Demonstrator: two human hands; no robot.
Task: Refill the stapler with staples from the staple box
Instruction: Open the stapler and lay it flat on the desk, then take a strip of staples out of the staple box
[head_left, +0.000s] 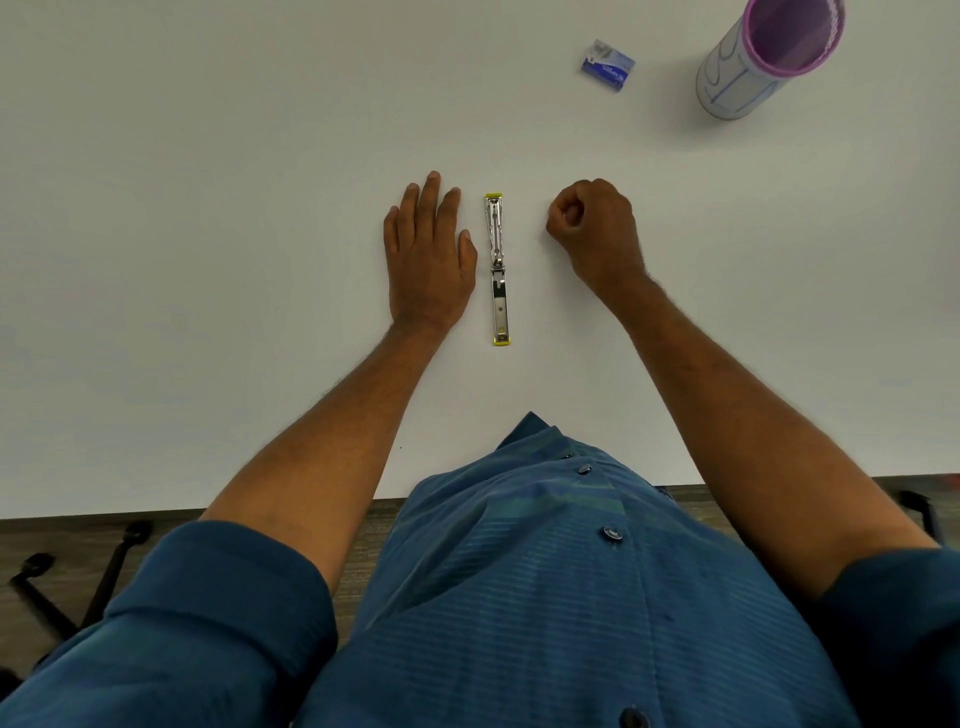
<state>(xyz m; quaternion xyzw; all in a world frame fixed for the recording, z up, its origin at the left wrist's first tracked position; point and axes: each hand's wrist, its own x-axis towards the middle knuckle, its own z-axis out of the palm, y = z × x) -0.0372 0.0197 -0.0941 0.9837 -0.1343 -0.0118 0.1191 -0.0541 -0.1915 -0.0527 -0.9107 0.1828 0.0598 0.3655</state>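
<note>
You have a single view, worn on the head and looking steeply down and forward over your shirt front (545, 597) onto the white worktop (208, 208). It sits close, wide-angled, taking in both forearms and the worktop's near edge.

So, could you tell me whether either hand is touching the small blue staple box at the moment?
No, the small blue staple box lies far off, while both hands rest beside the opened yellow-tipped metal stapler.
</note>
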